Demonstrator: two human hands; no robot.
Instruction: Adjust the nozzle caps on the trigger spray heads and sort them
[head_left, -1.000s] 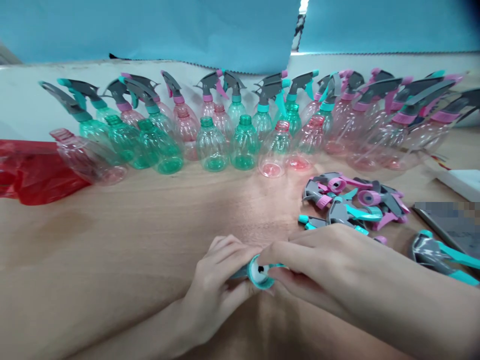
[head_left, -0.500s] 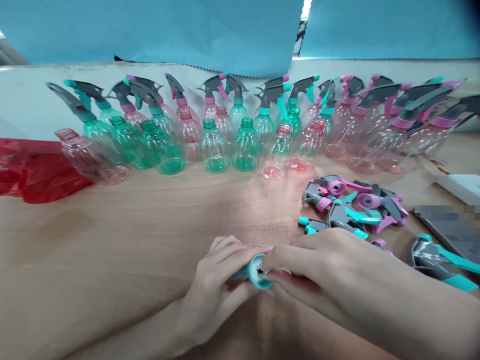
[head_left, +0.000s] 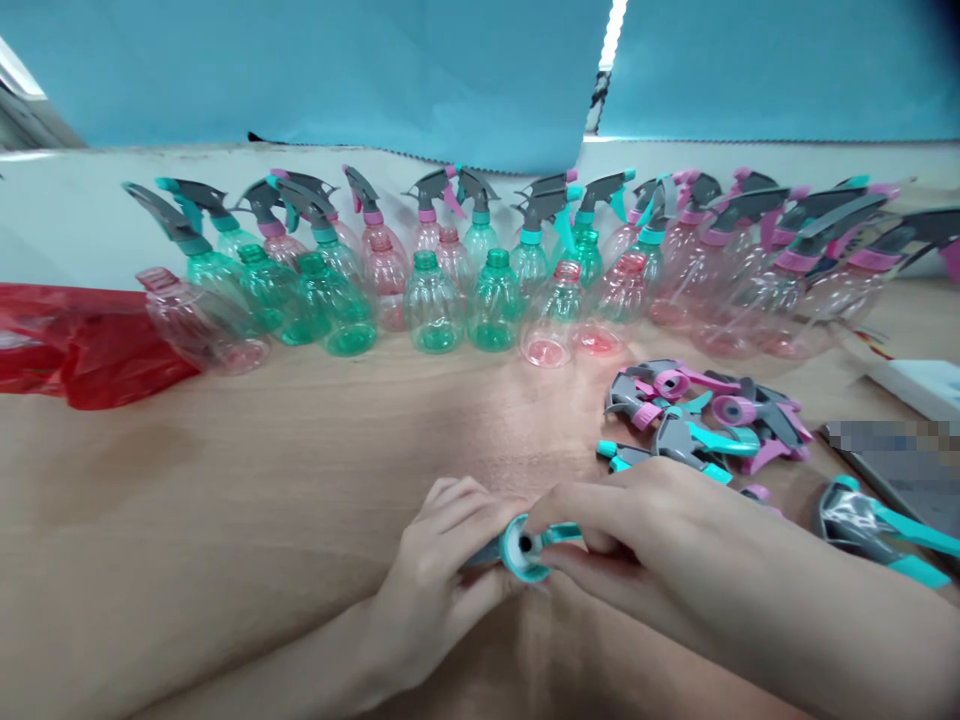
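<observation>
My left hand is wrapped round a grey and teal trigger spray head. The teal collar faces me, with a white inside and a dark hole in the middle. My right hand has its index finger and thumb closed at the collar's right edge. A teal strip of the same spray head shows between those fingers. Past my right hand lies a pile of loose spray heads in grey, pink and teal. Another grey and teal spray head rests beyond my right forearm.
Behind the hands stand open clear bottles, green and pink. Several bottles fitted with spray heads line the wall. A red plastic bag lies at left, a dark flat device at right.
The right fingertips have shifted slightly off the collar's opening, so the dark hole and a teal strip now show. The camera view has tilted up a little.
</observation>
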